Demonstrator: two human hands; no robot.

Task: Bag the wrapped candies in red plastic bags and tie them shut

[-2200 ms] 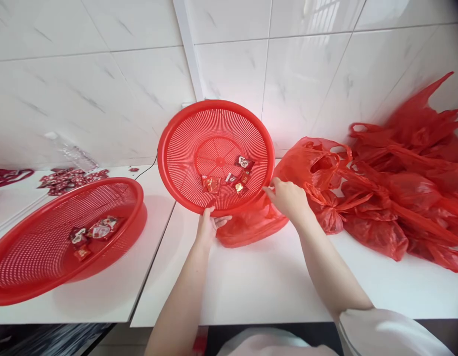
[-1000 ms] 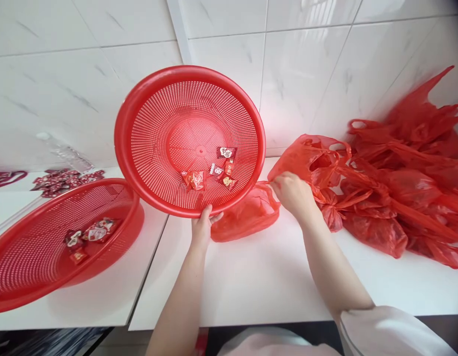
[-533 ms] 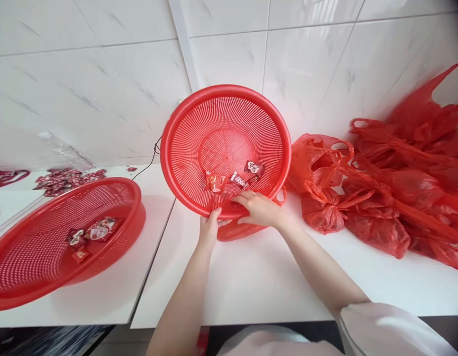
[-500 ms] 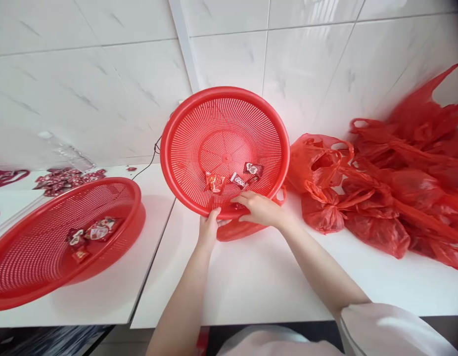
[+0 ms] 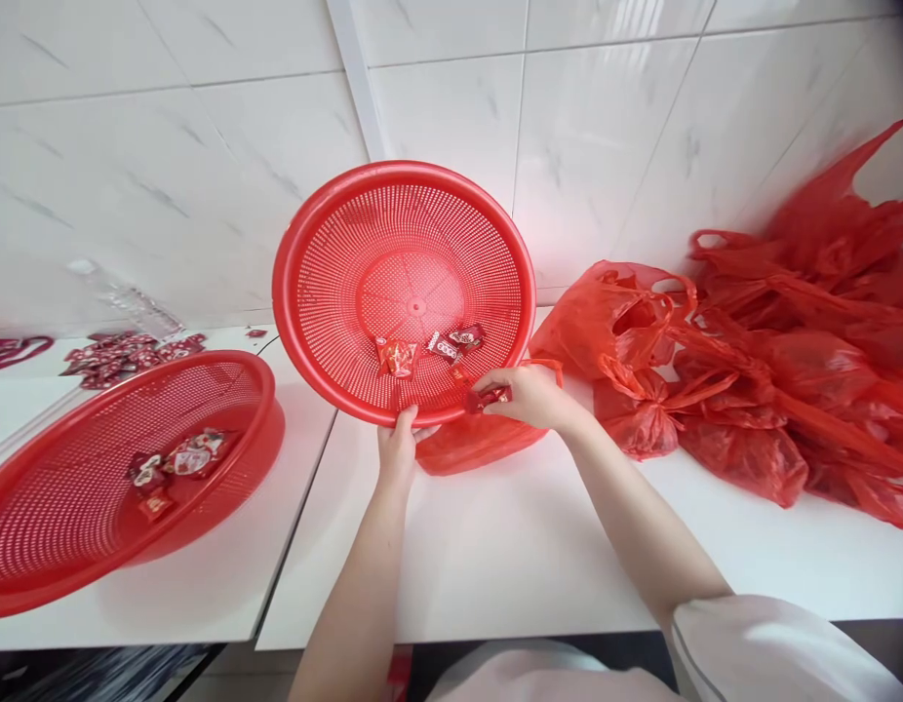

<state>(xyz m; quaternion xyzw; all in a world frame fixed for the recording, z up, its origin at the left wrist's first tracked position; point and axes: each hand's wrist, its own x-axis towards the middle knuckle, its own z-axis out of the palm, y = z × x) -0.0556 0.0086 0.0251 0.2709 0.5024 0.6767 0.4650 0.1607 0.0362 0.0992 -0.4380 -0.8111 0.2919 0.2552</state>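
A round red basket (image 5: 414, 234) is tilted toward me, with several wrapped candies (image 5: 399, 358) near its lower side. My left hand (image 5: 399, 448) grips its bottom rim, thumb on the inside. At the lower right rim, my right hand (image 5: 525, 397) is closed on a dark red wrapped candy (image 5: 490, 398). Beneath the basket and my right hand lies a red plastic bag (image 5: 473, 446), partly hidden by both.
Another red basket (image 5: 261, 390) with several candies stands at the left. Behind it are a heap of red packets (image 5: 111, 359) and a clear bottle (image 5: 137, 302). Filled red bags (image 5: 809, 390) are piled at the right. A tiled wall (image 5: 437, 107) rises behind the table.
The tilted basket has moved left with my left hand on it. My right hand has shifted slightly right to the rim and now shows a candy in its fingers. More of the bag is exposed.
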